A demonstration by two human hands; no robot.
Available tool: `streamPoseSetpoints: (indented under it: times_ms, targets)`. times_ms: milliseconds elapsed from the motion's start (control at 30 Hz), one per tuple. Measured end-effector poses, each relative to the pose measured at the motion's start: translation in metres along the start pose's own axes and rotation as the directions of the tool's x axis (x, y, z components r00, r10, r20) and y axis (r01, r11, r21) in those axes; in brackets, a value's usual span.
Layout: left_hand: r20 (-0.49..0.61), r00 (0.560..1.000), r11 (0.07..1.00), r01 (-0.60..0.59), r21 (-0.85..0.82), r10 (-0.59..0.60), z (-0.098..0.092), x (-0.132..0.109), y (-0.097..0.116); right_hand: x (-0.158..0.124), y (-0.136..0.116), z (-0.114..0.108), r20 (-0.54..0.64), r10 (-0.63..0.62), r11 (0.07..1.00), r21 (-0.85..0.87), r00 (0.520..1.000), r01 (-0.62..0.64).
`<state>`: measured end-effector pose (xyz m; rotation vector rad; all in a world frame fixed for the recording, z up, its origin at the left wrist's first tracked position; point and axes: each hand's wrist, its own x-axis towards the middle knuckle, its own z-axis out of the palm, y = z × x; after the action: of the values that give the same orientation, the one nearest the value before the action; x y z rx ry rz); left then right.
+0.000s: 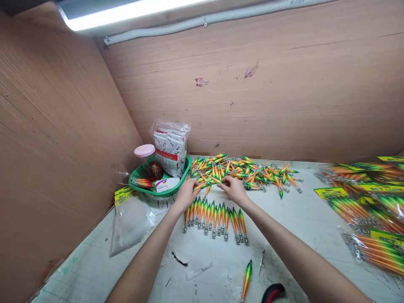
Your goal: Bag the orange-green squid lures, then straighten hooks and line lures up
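Green, yellow and orange squid jigs (233, 168) with crown hooks lie in a loose pile at the back of the table. My left hand (187, 193) is at the pile's left front edge, thumb and finger closed on a squid jig (201, 186). At the front of the pile, my right hand (234, 190) has its fingers pinched at the end of another squid jig (215, 180). Between my forearms, a row of squid jigs (214, 216) lies side by side, tips away and hooks towards me. One single squid jig (247, 278) rests closer to me.
Left, a green basket (132, 182) holds a pink-lidded jar (144, 150) and a bag of printed packets (170, 147). Clear plastic bags (132, 221) lie beside it. Packed jigs (372, 210) are stacked right. A red-black tool handle (273, 291) shows at the front. Wooden walls enclose the table.
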<state>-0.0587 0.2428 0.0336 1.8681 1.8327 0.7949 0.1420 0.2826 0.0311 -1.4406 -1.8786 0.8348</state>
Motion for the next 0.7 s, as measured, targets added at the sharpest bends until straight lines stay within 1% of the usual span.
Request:
streamPoseSetpoints:
  times_ms: [67, 167, 233, 300, 333, 400, 467, 500, 567, 700]
  targets:
    - [-0.04, 0.999, 0.982, 0.005, -0.19, -0.013, -0.001, -0.007, 0.005, -0.008, 0.003, -0.018, -0.055, 0.01, 0.984, 0.178, 0.998, 0.0]
    - [-0.051, 0.998, 0.89, 0.003, -0.457, -0.03, -0.003, -0.026, 0.02, -0.03, 0.005, -0.053, -0.108, 0.026, 0.911, 0.412, 0.994, 0.021]
    - [-0.047, 0.998, 0.81, 0.006, -0.586, -0.042, -0.004, -0.042, 0.033, -0.048, 0.004, -0.079, -0.116, 0.04, 0.853, 0.522, 0.993, 0.027]
    - [-0.035, 0.998, 0.739, 0.016, -0.673, -0.053, -0.005, -0.057, 0.049, -0.068, 0.003, -0.102, -0.111, 0.059, 0.805, 0.594, 0.992, 0.019]
    - [-0.014, 0.998, 0.69, 0.031, -0.723, -0.06, -0.006, -0.063, 0.057, -0.077, 0.003, -0.112, -0.102, 0.078, 0.773, 0.634, 0.992, 0.004]
    - [0.056, 0.996, 0.551, 0.088, -0.83, -0.076, -0.007, -0.075, 0.073, -0.095, 0.002, -0.129, -0.057, 0.138, 0.688, 0.724, 0.989, -0.055]
    - [0.147, 0.986, 0.401, 0.165, -0.901, -0.077, -0.008, -0.085, 0.087, -0.111, 0.002, -0.14, 0.014, 0.2, 0.596, 0.792, 0.98, -0.133]
    - [0.184, 0.981, 0.353, 0.196, -0.915, -0.067, -0.008, -0.088, 0.092, -0.118, 0.002, -0.143, 0.046, 0.22, 0.567, 0.807, 0.975, -0.166]
    - [0.229, 0.973, 0.329, 0.228, -0.917, -0.036, -0.009, -0.094, 0.101, -0.129, 0.001, -0.148, 0.079, 0.235, 0.559, 0.804, 0.969, -0.201]
    - [0.266, 0.964, 0.332, 0.248, -0.91, 0.009, -0.01, -0.101, 0.11, -0.142, 0.002, -0.15, 0.084, 0.248, 0.562, 0.799, 0.965, -0.214]
